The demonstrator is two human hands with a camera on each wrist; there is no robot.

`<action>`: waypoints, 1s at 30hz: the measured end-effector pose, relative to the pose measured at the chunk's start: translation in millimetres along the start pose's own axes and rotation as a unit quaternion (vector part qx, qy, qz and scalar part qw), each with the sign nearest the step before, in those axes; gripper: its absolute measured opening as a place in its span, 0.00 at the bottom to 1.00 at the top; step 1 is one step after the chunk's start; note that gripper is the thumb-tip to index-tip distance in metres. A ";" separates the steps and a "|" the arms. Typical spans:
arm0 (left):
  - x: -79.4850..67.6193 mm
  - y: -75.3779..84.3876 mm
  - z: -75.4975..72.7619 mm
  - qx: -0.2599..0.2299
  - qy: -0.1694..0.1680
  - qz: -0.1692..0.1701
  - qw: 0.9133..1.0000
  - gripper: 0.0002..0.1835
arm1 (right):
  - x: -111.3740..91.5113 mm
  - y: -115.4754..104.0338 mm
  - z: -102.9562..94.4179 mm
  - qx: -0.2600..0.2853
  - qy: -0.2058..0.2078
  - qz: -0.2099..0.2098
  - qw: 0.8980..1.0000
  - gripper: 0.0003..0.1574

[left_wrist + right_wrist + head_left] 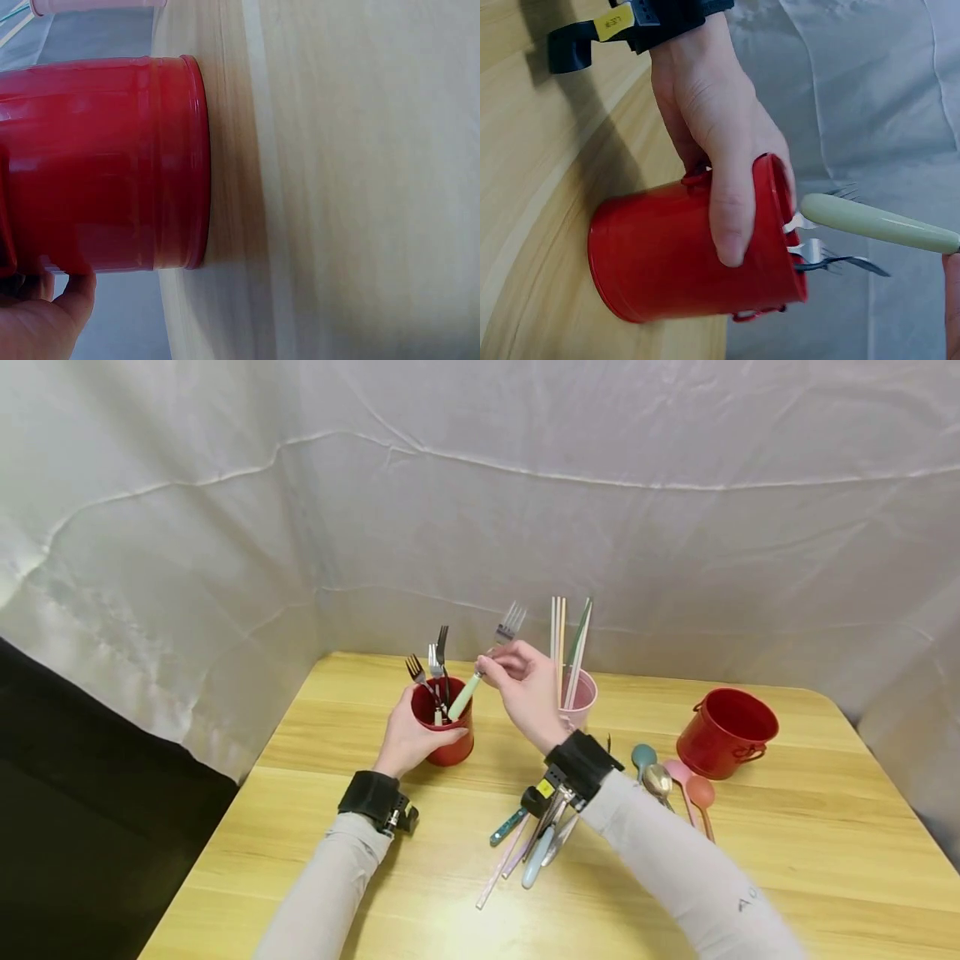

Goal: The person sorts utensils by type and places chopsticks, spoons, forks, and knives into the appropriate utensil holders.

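My left hand grips a red metal bucket at its rim, thumb along the outer wall. Several forks stand in that bucket with their tines up. Between thumb and fingers, my right hand pinches another fork by its neck. Its pale green handle slants down to the bucket's mouth, and its tines point up. The left wrist view has the bucket's side and base on the table, with a few left fingertips against the wall.
Behind the right hand stands a pink cup of chopsticks. A second red bucket is at the right. Between them lie several spoons. Knives and chopsticks lie loose under the right forearm on the wooden table.
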State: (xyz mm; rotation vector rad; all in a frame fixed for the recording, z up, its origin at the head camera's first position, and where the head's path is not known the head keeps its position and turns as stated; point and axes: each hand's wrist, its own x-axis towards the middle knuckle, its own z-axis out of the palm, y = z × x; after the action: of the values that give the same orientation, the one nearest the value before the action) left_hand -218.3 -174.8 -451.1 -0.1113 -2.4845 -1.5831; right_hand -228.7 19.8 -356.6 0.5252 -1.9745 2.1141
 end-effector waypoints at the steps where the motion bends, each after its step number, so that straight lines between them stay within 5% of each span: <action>1: 0.1 -0.2 0.1 -0.001 0.001 0.003 1.000 0.50 | 1.3 3.1 2.7 0.004 0.003 -0.002 1.000 0.08; 13: -0.5 -2.2 -0.2 -0.001 0.008 0.011 1.000 0.49 | -3.7 35.9 13.1 -0.106 -0.040 0.056 0.992 0.14; 18: -1.7 -1.2 -0.4 0.000 0.008 0.008 1.000 0.49 | -12.6 44.5 2.0 -0.172 -0.049 0.071 0.981 0.17; 22: -1.7 -1.8 -1.0 -0.002 0.011 0.007 1.000 0.49 | -23.8 49.2 -8.7 -0.164 -0.058 0.059 0.983 0.16; 30: -0.5 -0.5 -1.0 0.000 0.011 0.003 1.000 0.49 | -51.1 53.9 -37.6 -0.222 -0.147 0.058 0.962 0.13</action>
State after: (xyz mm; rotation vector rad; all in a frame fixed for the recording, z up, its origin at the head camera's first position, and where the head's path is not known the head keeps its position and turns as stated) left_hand -217.8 -175.9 -451.2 -0.1001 -2.4648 -1.5725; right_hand -206.9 57.1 -427.7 0.6777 -2.6038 1.6352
